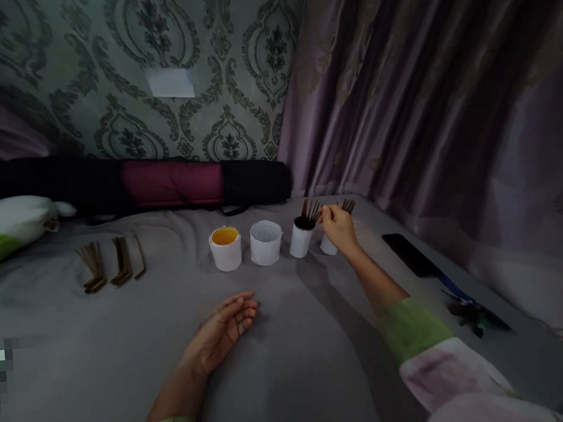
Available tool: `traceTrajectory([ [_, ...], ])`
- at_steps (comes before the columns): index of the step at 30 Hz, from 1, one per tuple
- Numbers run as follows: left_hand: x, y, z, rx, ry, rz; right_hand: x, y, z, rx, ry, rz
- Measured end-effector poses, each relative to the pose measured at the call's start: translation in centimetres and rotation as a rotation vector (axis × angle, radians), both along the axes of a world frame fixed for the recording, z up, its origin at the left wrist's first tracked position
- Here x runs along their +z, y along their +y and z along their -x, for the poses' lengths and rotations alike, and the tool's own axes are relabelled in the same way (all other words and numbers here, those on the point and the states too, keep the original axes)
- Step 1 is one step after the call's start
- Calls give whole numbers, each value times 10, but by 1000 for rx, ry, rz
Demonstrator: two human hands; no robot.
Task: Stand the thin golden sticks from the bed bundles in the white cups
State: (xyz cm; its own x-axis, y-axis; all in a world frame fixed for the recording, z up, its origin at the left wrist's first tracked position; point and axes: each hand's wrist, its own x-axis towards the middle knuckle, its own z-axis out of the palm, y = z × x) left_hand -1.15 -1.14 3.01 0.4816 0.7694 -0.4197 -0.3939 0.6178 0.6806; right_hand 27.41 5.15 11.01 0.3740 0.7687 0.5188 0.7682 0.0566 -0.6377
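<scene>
Four white cups stand in a row on a grey sheet. The leftmost cup (pixel 225 248) has an orange inside, the second cup (pixel 266 242) looks empty, and the third cup (pixel 302 237) holds several dark brown sticks. My right hand (pixel 338 228) reaches over the fourth cup (pixel 328 246), which also holds sticks, with its fingers pinched on a thin stick. My left hand (pixel 226 327) lies flat on the sheet near me, fingers stretched out, holding nothing.
Small bundles of brown sticks (pixel 110 263) lie on the sheet at the left. A black and maroon bolster (pixel 172 184) lies along the patterned wall. A dark phone (pixel 409 253) and a blue-handled object (pixel 467 307) lie at the right beside a purple curtain. A white-green pillow (pixel 4 226) is far left.
</scene>
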Motion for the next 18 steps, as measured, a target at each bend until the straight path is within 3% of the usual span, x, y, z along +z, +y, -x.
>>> traceTrajectory([
  [11, 2, 0, 0, 5, 2, 8, 1, -2, -5, -12, -1, -16],
  [18, -5, 0, 1, -1, -14, -14, 1, -3, -7, -19, 25, -37],
])
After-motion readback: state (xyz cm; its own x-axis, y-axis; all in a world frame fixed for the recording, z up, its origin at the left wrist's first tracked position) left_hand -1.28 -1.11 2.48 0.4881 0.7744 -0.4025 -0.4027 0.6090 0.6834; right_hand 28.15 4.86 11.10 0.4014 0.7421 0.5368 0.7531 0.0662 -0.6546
